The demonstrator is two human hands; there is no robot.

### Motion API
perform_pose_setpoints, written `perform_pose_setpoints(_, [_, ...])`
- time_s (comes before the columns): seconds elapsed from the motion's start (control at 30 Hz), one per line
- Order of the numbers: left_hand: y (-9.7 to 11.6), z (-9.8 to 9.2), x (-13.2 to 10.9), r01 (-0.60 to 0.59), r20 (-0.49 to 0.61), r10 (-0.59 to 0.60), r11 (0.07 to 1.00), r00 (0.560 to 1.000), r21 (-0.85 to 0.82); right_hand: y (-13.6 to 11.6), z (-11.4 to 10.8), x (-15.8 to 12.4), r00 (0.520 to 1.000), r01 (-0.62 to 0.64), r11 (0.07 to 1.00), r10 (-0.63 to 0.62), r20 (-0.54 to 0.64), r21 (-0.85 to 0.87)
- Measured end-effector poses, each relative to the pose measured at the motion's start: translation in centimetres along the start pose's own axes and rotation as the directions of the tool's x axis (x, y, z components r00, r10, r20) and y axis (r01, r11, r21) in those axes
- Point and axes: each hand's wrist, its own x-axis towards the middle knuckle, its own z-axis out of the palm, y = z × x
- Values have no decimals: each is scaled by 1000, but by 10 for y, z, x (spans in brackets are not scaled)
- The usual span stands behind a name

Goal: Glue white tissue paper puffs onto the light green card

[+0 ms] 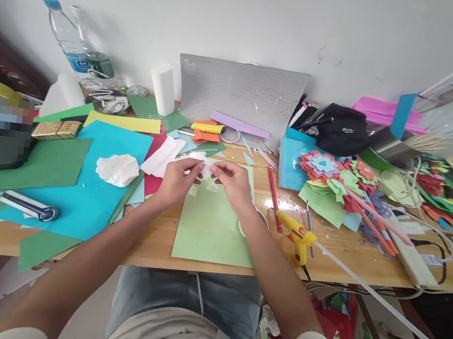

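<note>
My left hand and my right hand meet over the middle of the wooden desk. Both pinch a small piece of white tissue paper held between them, fingers closed on it. Below the hands lies a light green paper sheet. A crumpled white tissue flower rests on a blue sheet to the left. A yellow glue gun lies just right of my right forearm, beside a red pencil.
Coloured paper sheets cover the left of the desk, with a utility knife. A grey cutting mat leans on the wall. Water bottles stand back left. Paper flowers, a black pouch and cables crowd the right.
</note>
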Motion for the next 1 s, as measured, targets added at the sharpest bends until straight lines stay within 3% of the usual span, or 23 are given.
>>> perform_pose_setpoints(0.3, [1, -1, 0, 23, -11, -22, 997, 1000, 79, 7, 4, 3, 993, -5, 1000, 8, -118, 26])
perform_pose_setpoints(0.47, [2, -2, 1, 69, 7, -70, 997, 998, 42, 8, 3, 3, 996, -6, 999, 10, -85, 53])
perform_pose_setpoints(0.8, [6, -1, -1, 80, 44, -85, 991, 995, 104, 6, 6, -4, 973, 208, 948, -226, -50, -240])
perform_pose_setpoints(1.0, [6, 0, -1, 93, 84, -98, 994, 992, 61, 7, 3, -3, 971, 198, 941, -227, -78, -275])
